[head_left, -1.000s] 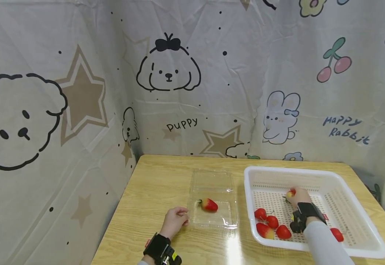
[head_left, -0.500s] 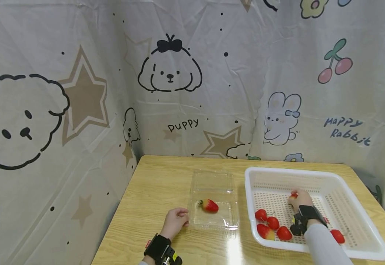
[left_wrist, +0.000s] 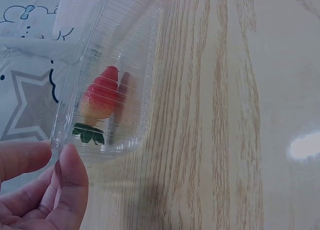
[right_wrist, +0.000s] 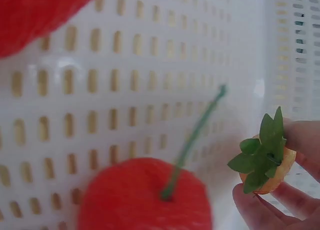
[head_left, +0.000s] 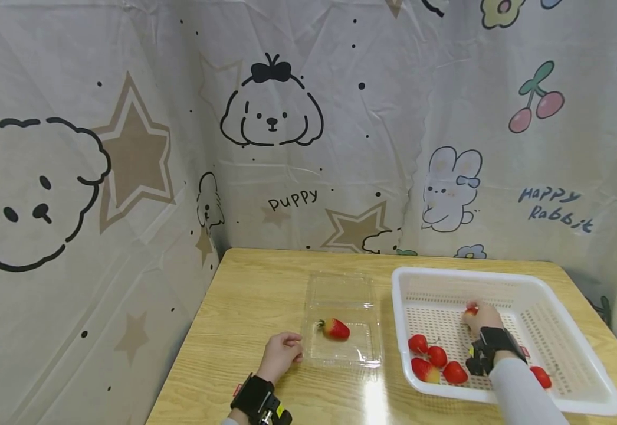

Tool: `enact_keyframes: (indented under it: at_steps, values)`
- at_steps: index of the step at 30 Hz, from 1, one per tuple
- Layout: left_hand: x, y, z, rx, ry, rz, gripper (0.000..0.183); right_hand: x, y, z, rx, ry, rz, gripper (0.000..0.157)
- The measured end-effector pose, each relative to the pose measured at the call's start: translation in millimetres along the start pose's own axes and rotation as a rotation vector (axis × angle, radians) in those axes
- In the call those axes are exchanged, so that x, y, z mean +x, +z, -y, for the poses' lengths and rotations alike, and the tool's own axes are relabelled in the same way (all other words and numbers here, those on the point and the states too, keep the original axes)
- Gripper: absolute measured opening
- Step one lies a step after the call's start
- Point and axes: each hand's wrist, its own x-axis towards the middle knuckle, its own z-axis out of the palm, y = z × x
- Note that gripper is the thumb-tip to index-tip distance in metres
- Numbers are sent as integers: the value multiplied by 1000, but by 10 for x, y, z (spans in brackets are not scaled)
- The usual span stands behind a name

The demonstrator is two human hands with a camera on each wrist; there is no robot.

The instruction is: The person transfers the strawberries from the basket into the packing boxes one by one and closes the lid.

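Observation:
In the head view my left hand (head_left: 281, 357) is at the left edge of a clear plastic clamshell box (head_left: 361, 352), which stands opened out on the table. The left wrist view shows thumb and forefinger pinching the box's rim. A red and yellow strawberry (head_left: 335, 329) with green leaves lies inside the box. Over at the right, my right hand (head_left: 483, 317) is inside a white plastic basket (head_left: 404, 330), holding another strawberry (right_wrist: 280, 172) between thumb and fingers. Its green leaves (right_wrist: 260, 160) face the right wrist camera.
Several red fruits lie in the basket's near left part, among them a cherry (head_left: 437, 356) with a stem and a strawberry (head_left: 425, 370). Another red fruit (head_left: 540, 376) lies near the right forearm. Behind the wooden table (head_left: 255, 289) hangs a printed curtain (head_left: 308, 118).
The strawberry in my right hand has turned: its leaves, showing below the fingers a second ago in the head view, are hidden there now. My left hand stays put.

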Motion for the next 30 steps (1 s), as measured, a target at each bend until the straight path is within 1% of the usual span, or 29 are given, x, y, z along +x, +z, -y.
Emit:
enact_keyframes:
  at_steps: [1,2,4,7,9,12,16,22,26,30]
  values:
    - [-18,-1,-32,2,-4,0,24,-7,-22,30,-1,-9,-7,30]
    - [-16,-1,-25,1,-2,0,24,-8,-40,55,1,-18,-16,30]
    - [22,-1,51,-5,6,0,24,-8,-82,105,8,-37,-34,30]
    - [100,6,200,2,-3,-1,26,3,-147,190,17,-49,-67,29]
    - [128,7,261,0,-7,-3,27,11,-201,265,22,-69,-97,28]
    - [129,1,266,-1,-19,-3,27,6,-273,401,23,-105,-147,28]
    - [121,-5,252,-4,-9,-1,26,-12,-352,611,15,-154,-188,29]
    - [128,7,263,6,-8,-6,26,-35,-433,1003,44,-262,-200,32]
    - [135,9,266,8,-16,-7,27,-57,-436,1285,81,-335,-210,30]
    - [142,9,279,2,-10,-3,27,-75,-376,1538,102,-404,-223,29]
